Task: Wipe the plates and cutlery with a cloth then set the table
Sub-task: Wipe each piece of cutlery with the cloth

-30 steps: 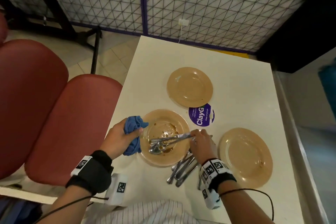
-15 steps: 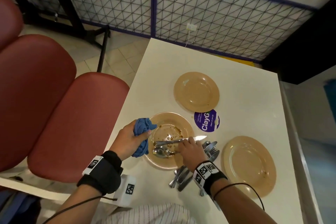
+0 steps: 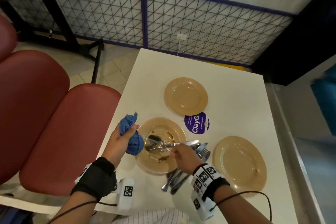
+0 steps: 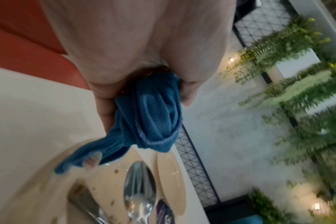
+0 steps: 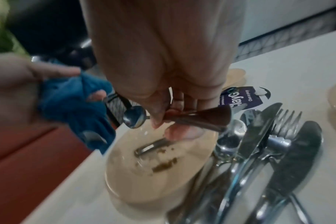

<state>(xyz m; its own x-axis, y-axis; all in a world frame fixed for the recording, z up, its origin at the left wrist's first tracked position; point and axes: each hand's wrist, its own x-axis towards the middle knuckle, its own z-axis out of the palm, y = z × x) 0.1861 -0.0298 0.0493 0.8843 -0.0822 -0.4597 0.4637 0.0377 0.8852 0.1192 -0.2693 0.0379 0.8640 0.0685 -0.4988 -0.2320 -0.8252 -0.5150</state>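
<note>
- Your left hand [image 3: 121, 138] is clenched round the bunched blue cloth [image 3: 131, 137], held at the left rim of the dirty plate [image 3: 145, 165] in the lower middle of the head view.
- Your right hand [image 3: 183, 156] pinches cutlery by the handles over that plate: a spoon [image 5: 134, 116] for certain, and a table knife [image 3: 185, 143] seems to be in the same grip. I cannot tell how many pieces you are holding.
- Risk: the handles are smooth, and if more than one is pinched together, one could slip and clatter onto the plate or off the near table [image 3: 236, 92] edge.
- Risk: the spoon bowl hangs just over brown food residue; dipping it would soil it again before wiping.
- Risk: the loose cloth tail drapes onto the plate rim and may drag crumbs onto the table.
- Risk: your right wrist sits above the cutlery pile [image 3: 181, 174], so a careless pull could scatter it.
- Dirty plate: holds brown smears and crumbs, plus at least one utensil apparently lying in it.
- Far plate [image 3: 185, 96], upper middle: nothing in it.
- Right plate [image 3: 240, 164], lower right: nothing but a small speck near its rim.
- The pile of knives, forks and spoons lies on the table between the dirty plate and the right plate, just below the purple sticker [image 3: 197, 125].
</note>
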